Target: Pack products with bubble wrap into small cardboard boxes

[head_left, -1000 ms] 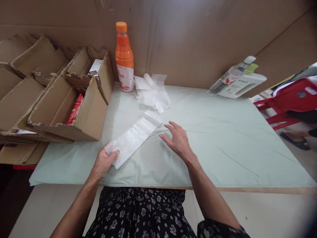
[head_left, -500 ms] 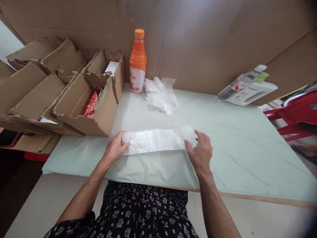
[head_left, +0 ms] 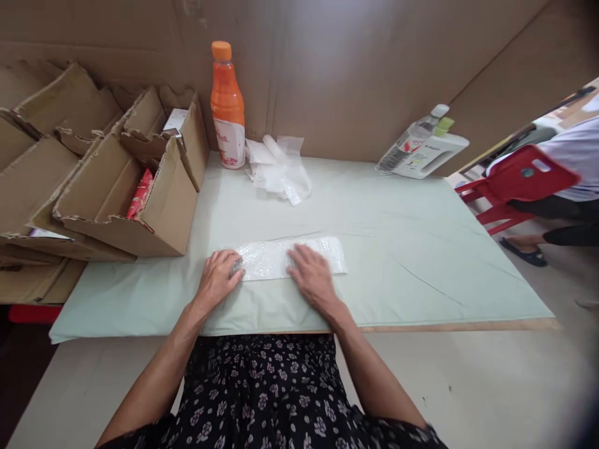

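A flat strip of bubble wrap (head_left: 265,260) lies lengthwise on the cloth-covered table in front of me. My left hand (head_left: 218,274) is closed on its left end, thumb at the near corner and fingers over the far side. Across the strip's right half my right hand (head_left: 312,274) rests palm down with fingers stretched out, slightly blurred by motion. The right end of the wrap sticks out past that hand.
Several open cardboard boxes (head_left: 173,218) stand at the left, one with a red packet (head_left: 140,194). At the back are an orange bottle (head_left: 227,106), crumpled plastic wrap (head_left: 281,171), a clear bottle (head_left: 412,140) and a white jug (head_left: 433,156). A person sits on a red chair (head_left: 528,178).
My right hand has moved left from the right end of the wrap and now lies flat over it. The wrap's right end has flattened. My view has shifted right.
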The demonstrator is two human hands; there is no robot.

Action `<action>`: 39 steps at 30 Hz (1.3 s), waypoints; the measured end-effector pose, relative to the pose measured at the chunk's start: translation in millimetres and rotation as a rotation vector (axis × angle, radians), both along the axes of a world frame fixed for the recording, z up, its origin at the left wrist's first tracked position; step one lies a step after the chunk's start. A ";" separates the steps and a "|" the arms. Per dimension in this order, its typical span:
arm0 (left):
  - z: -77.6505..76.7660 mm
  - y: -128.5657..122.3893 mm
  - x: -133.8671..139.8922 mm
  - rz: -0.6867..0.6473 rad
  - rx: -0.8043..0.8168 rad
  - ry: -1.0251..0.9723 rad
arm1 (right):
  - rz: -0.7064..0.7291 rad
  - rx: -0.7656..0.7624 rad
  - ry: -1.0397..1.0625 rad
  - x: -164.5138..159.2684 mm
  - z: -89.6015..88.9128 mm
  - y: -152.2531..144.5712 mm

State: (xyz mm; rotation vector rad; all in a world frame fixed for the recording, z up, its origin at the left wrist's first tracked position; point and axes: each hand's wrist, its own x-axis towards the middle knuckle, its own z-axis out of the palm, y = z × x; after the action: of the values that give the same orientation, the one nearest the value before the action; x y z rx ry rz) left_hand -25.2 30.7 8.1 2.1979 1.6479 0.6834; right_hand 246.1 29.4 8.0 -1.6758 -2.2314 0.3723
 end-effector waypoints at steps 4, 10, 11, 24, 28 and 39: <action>-8.0 0.1 -10.3 -0.021 -0.008 -0.037 | -0.474 0.086 -0.088 100.2 -2.8 -13.0; -6.2 -1.7 -12.2 -0.039 -0.016 -0.068 | -0.542 0.119 0.030 101.1 -7.6 -0.2; -4.3 -3.8 -12.4 -0.037 -0.015 -0.072 | -0.521 0.125 0.061 91.1 -10.2 3.7; 11.5 -19.1 83.7 -0.166 -0.150 -0.475 | -0.583 0.294 0.382 80.9 38.6 -16.2; 14.0 -11.9 73.0 -0.028 -0.243 -0.686 | -0.375 0.232 0.415 18.4 52.8 -20.1; 9.9 16.1 51.1 0.259 -0.362 -0.629 | -0.017 0.028 0.402 -19.7 42.8 -4.5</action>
State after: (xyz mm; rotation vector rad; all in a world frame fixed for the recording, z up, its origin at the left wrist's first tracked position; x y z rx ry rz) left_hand 25.9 46.8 17.9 1.3450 1.5614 0.9364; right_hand 226.4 24.9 50.8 -1.4515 -1.9161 0.6105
